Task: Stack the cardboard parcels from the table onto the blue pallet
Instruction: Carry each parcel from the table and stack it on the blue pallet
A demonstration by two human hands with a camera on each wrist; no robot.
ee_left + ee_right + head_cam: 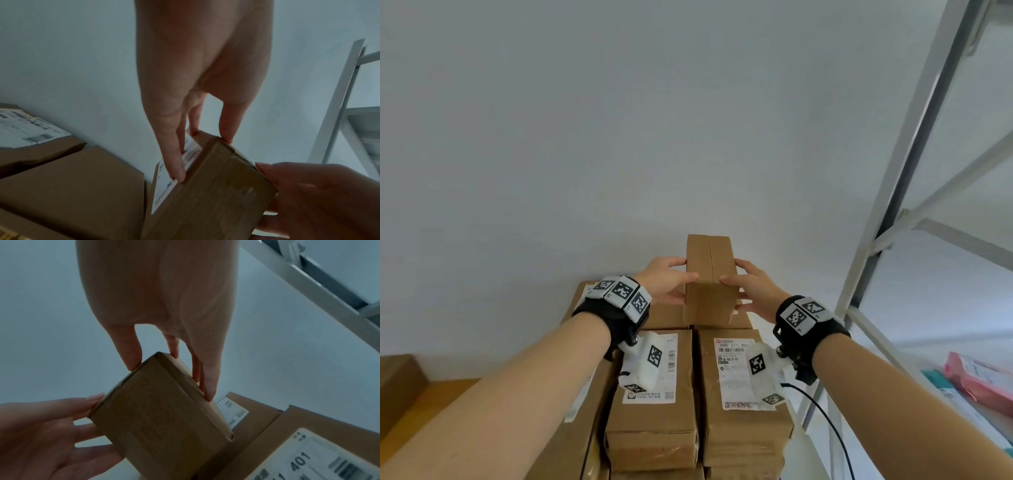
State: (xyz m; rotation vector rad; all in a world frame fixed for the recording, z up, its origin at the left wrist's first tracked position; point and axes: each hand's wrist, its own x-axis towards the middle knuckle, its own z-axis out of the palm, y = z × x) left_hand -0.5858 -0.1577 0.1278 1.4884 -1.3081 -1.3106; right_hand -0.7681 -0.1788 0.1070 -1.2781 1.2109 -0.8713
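A small brown cardboard parcel (709, 279) stood on its end at the top of a pile of brown cardboard boxes, near the plain white wall (619, 120). The left hand (667, 285) held the parcel's left side, with its thumb on the front face and its fingers along the side. The left wrist view showed those fingers (174, 155) lying almost straight on a white paper label (174, 175) stuck to that side of the parcel. The right hand (751, 291) held the parcel's right side in the same way, thumb on the front and fingers down the side. So both hands pressed the parcel between them. It was hard to tell if the parcel's bottom touched the boxes under it. Just below it, closer to the person, lay two long brown cardboard boxes side by side, the left one (654, 411) and the right one (743, 418), each with a white shipping label on top. Another brown box with a label (585, 346) lay to their left, partly hidden by the left arm. Each wrist wore a black band with black-and-white square markers. A grey metal shelf frame (914, 164) stood on the right, and a pink packet (983, 380) lay on a low shelf of it. The blue pallet was not in sight.
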